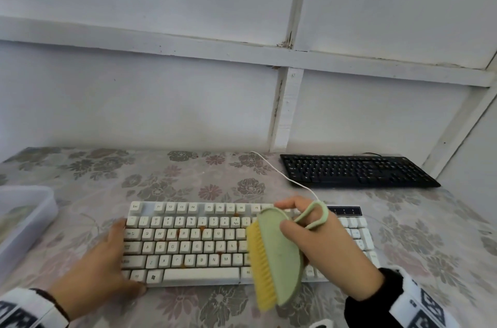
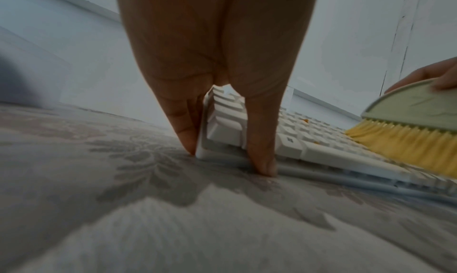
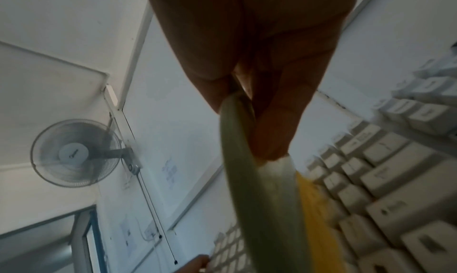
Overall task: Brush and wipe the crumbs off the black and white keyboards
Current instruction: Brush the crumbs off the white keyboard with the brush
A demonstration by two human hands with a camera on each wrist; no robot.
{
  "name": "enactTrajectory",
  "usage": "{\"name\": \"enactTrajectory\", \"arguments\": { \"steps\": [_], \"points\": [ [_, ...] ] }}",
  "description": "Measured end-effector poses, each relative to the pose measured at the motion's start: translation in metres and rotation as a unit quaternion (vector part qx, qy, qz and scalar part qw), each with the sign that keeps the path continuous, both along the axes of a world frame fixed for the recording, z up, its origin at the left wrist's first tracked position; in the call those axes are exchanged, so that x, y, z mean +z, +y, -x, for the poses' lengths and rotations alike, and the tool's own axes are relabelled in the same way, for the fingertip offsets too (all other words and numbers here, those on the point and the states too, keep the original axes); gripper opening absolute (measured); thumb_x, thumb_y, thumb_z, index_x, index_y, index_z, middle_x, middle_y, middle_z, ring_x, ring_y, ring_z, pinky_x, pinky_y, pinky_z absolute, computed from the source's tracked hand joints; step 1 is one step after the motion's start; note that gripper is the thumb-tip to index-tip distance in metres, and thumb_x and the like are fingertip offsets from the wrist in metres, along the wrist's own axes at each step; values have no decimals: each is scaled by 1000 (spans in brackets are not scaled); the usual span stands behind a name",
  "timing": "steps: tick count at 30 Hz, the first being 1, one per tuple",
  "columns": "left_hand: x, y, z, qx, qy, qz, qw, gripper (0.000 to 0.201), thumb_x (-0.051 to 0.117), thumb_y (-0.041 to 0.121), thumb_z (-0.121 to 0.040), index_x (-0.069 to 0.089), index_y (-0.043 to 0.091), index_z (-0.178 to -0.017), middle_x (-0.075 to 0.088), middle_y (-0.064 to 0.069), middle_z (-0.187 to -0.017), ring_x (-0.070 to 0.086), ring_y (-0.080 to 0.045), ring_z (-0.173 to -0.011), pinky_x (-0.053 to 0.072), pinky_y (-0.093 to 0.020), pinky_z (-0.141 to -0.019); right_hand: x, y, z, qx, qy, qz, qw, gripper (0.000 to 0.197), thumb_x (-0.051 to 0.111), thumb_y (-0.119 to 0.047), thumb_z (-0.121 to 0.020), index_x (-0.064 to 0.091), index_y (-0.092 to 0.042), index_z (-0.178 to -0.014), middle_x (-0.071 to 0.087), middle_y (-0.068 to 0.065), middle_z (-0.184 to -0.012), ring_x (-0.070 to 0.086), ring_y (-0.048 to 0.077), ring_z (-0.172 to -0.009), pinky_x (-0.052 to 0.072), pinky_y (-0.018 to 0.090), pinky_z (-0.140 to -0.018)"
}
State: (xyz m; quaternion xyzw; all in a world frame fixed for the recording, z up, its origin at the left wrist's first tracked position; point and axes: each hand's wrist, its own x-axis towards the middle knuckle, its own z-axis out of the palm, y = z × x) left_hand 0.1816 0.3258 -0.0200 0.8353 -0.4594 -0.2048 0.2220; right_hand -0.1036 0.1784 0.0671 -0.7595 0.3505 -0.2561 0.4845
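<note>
The white keyboard (image 1: 188,244) lies on the worktop (image 1: 80,171), long axis 9-to-3, with orange crumbs (image 1: 201,228) among its keys. The left hand (image 1: 99,271), spread, braces its 9 o'clock end. The right hand (image 1: 330,255) grips the green brush (image 1: 279,255), axis 12-to-6, yellow bristles facing 9.

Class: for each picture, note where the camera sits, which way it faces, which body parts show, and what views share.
Head: above, facing forward and down onto the table, white keyboard and black keyboard; left hand and right hand show.
Left wrist: low over the table, looking along left fingers pressed against the white keyboard's corner.
Right wrist: tilted upward past right fingers gripping the brush, toward a fan.
Shared: all show white keyboard and brush.
</note>
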Motion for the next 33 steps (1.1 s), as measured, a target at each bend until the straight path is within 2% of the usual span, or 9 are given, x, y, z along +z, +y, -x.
{"name": "enactTrajectory", "arguments": {
  "steps": [4,8,10,12,15,18,22,26,33],
  "points": [
    [-2,-2,-1,3,-4,-7,1000,121,75,46,-32,16,21,-135,48,4,-112,50,-12,-96,38,-19,-70,4,-1,-2,-25,-85,3,996,25,51,-9,-94,56,-29,-109,70,1,-73,64,7,-57,48,16,-46],
    [-5,-2,-3,4,-5,-7,1000,114,83,36,-41,17,22,-133,48,5,-112,50,-10,-96,37,-16,-68,-11,2,-4,5,-7,14,1000,24,50,-14,-94,55,-34,-105,71,7,-86,69,26,-73,58,39,-55],
    [-6,-3,-3,0,-7,-5,1000,114,82,35,-41,17,22,-133,49,5,-112,51,-10,-96,37,-15,-68,-13,3,0,26,29,6,999,24,51,-14,-92,56,-36,-100,67,12,-79,62,32,-65,54,39,-53],
    [-5,-4,-3,0,-5,2,1000,111,85,30,-43,18,22,-132,50,6,-109,52,-10,-95,37,-12,-67,-9,1,3,34,44,3,998,25,53,-14,-88,59,-37,-95,62,16,-74,55,23,-59,45,34,-51],
    [-5,-4,-2,-1,-9,9,1000,110,86,28,-45,18,21,-132,49,7,-108,50,-8,-94,37,-10,-65,1,-1,3,2,-18,8,1000,26,53,-8,-90,61,-31,-97,62,-1,-62,55,6,-52,45,21,-45],
    [-4,-3,-2,-2,-8,8,1000,110,85,29,-46,17,22,-132,48,6,-110,51,-8,-95,37,-11,-66,2,-1,-1,-18,-71,-4,997,25,51,-9,-94,57,-28,-108,71,-1,-73,66,12,-59,50,20,-46],
    [-4,-3,-2,-4,5,21,1000,105,85,27,-45,19,25,-127,51,8,-107,53,-7,-92,39,-11,-65,-13,2,1,22,8,-3,1000,25,51,-14,-93,57,-37,-100,69,7,-76,64,29,-63,54,37,-51],
    [-6,-3,-3,1,11,24,1000,107,84,31,-40,20,26,-127,51,8,-107,53,-6,-91,39,-11,-66,-7,1,10,62,62,-33,996,25,55,-11,-87,63,-33,-96,53,-4,-62,48,10,-57,39,25,-49],
    [-8,-4,-4,8,-1,11,1000,119,80,39,-34,18,20,-134,51,4,-110,52,-11,-95,38,-14,-67,10,-9,2,-72,-148,16,986,24,53,-10,-93,55,-29,-107,71,-5,-82,67,10,-68,56,29,-52]
  ]
}}
